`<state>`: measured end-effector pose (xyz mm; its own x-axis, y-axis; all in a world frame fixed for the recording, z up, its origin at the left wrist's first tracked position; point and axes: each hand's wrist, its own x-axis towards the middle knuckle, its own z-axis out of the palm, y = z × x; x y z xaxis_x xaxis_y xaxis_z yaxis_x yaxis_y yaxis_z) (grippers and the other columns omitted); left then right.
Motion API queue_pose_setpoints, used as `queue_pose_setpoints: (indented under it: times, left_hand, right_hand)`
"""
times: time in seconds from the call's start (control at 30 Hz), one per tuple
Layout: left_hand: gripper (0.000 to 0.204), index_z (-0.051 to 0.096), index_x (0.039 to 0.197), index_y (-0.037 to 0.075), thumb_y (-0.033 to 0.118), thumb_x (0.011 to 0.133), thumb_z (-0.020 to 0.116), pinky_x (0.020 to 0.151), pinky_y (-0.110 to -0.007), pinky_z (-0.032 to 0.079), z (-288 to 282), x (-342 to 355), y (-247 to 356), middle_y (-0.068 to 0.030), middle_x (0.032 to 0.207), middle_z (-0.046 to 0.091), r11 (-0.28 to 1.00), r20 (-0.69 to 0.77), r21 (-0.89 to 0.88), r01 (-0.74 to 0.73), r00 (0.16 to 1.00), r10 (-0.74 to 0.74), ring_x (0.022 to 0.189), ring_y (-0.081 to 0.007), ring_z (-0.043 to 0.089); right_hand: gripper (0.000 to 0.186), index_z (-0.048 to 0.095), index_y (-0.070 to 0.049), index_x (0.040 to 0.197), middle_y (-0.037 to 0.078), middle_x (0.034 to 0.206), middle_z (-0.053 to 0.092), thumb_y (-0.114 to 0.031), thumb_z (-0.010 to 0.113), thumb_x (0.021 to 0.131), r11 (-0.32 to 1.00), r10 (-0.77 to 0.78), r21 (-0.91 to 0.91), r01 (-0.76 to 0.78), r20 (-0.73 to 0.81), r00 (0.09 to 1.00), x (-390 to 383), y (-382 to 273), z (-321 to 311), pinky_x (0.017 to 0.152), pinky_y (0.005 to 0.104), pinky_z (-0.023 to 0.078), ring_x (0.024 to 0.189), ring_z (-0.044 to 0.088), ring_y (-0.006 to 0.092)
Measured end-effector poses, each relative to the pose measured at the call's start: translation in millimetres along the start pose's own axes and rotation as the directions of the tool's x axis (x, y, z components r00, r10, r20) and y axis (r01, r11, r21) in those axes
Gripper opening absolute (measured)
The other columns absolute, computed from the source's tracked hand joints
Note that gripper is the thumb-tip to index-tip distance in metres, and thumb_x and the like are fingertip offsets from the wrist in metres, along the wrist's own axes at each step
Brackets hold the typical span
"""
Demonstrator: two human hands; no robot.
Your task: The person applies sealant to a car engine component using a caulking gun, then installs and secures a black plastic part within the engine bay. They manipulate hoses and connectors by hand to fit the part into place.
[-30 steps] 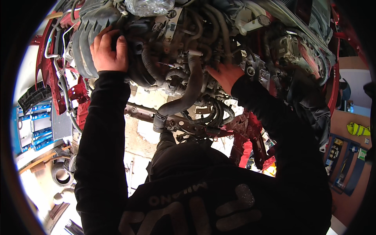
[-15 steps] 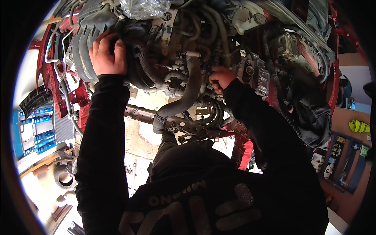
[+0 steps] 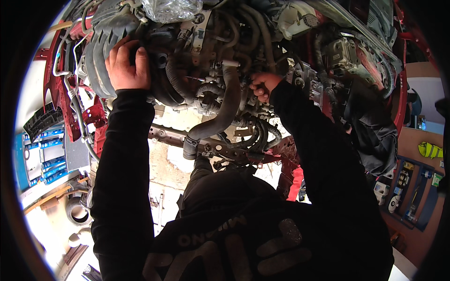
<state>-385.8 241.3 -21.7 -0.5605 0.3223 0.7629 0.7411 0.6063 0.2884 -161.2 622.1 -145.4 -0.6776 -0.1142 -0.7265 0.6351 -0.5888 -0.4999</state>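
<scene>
In the engine bay, my left hand (image 3: pixel 128 65) grips the top of the ribbed black plastic manifold (image 3: pixel 101 56), fingers curled over its edge. My right hand (image 3: pixel 262 86) is closed, fingertips bent at a small dark fitting among hoses and connectors, right of the thick curved hose (image 3: pixel 213 122); what it holds is too small to make out. A corrugated hose (image 3: pixel 177 79) runs between my hands. Above them are a metal bracket (image 3: pixel 199 33) and crumpled clear plastic (image 3: pixel 171 9). A finned metal housing (image 3: pixel 347 58) sits to the upper right.
Red bodywork (image 3: pixel 93 122) flanks the bay, with a crossmember (image 3: pixel 168 137) below. Dark cloth (image 3: pixel 370 131) hangs at the right. Beyond are blue boxes (image 3: pixel 54 168), a tyre (image 3: pixel 77 210), a yellow vest (image 3: pixel 429 150) and a blue tool tray (image 3: pixel 408 192).
My right hand's fingers have bent inward and closed at the small fitting, and its wrist has shifted slightly left and up. My left hand stays on the manifold, having moved a little left.
</scene>
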Motion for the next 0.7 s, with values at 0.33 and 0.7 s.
queue_pose_setpoints:
  times: [0.33, 0.7]
  left_hand:
    - [0.027, 0.080, 0.122, 0.013, 0.030, 0.101, 0.075, 0.113, -0.046, 0.048, 0, 0, 0, -0.0071, 0.140, 0.074, 1.000, 0.008, 0.011, 0.015, 1.000, -0.015, 0.125, -0.0363, 0.064]
    - [0.028, 0.080, 0.123, 0.013, 0.031, 0.102, 0.075, 0.113, -0.047, 0.048, -1, 1, 1, -0.0076, 0.141, 0.073, 1.000, 0.004, -0.003, 0.010, 1.000, -0.010, 0.126, -0.0374, 0.063]
  right_hand:
    - [0.025, 0.057, -0.013, 0.101, 0.002, 0.076, 0.054, -0.034, 0.069, 0.104, 0.968, 0.014, -0.245, -0.057, -0.176, 0.984, 1, -30, 16, 0.045, 0.0280, 0.029, 0.052, 0.039, 0.0108]
    - [0.055, 0.064, -0.012, 0.116, -0.001, 0.072, 0.054, -0.066, 0.062, 0.108, 0.923, -0.099, -0.383, -0.032, -0.318, 0.943, -16, -37, 40, 0.045, 0.0281, 0.028, 0.051, 0.039, 0.0092]
